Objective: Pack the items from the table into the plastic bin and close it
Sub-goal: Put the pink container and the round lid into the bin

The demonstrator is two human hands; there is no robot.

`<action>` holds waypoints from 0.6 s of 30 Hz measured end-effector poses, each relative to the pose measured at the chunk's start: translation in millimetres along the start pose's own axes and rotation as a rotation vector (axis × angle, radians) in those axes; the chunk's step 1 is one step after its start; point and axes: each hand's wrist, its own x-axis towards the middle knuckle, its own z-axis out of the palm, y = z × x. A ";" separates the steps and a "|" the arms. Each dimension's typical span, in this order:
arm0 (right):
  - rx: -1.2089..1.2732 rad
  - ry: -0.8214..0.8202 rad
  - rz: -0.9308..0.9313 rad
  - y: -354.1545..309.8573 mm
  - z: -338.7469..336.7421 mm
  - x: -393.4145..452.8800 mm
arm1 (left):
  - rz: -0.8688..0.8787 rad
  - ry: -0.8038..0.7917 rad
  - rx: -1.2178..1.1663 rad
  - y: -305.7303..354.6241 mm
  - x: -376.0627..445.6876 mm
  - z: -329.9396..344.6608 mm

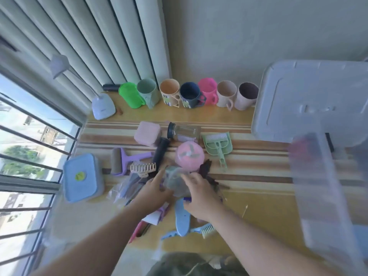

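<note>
1. Early packing step, by the look of it: most items lie on the bench (249, 196), and the plastic bin (326, 188) stands at the right edge, see-through, with something reddish dimly visible inside.
2. Both hands over a small clear bag (175, 182) in the middle of the heap; left hand (153, 191) with a finger stretched out along its left side, right hand (201, 196) with fingers bent over its right side.
3. Grip state: cannot tell for either hand whether the bag is actually pinched; blur hides the fingertips.
4. Next move, probably: secure hold on the bag, lift clear of the pink round item (189, 156) just behind it, carry right and over the bin wall.
5. Lid (310, 100) off, leaning behind the bin; closing not yet possible.
6. Count: seven cups along the far wall, one green dustpan (218, 145), one blue lidded box (82, 177), one beige hair claw (142, 168), one glass jar (184, 132).
</note>
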 end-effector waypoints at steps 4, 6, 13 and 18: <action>0.018 0.055 0.148 -7.9 24.7 18.0 | -0.029 -0.005 -0.052 -0.1 17.7 10.9; 0.047 0.052 0.192 -4.7 27.8 22.5 | -0.018 -0.008 -0.096 0.2 22.4 8.8; 0.697 0.036 0.151 -25.0 -12.2 6.8 | 0.034 -0.206 -0.694 1.9 3.4 -33.1; 0.298 0.267 -0.012 -30.2 -65.3 -31.7 | 0.194 -0.456 -0.701 33.4 -8.3 -50.9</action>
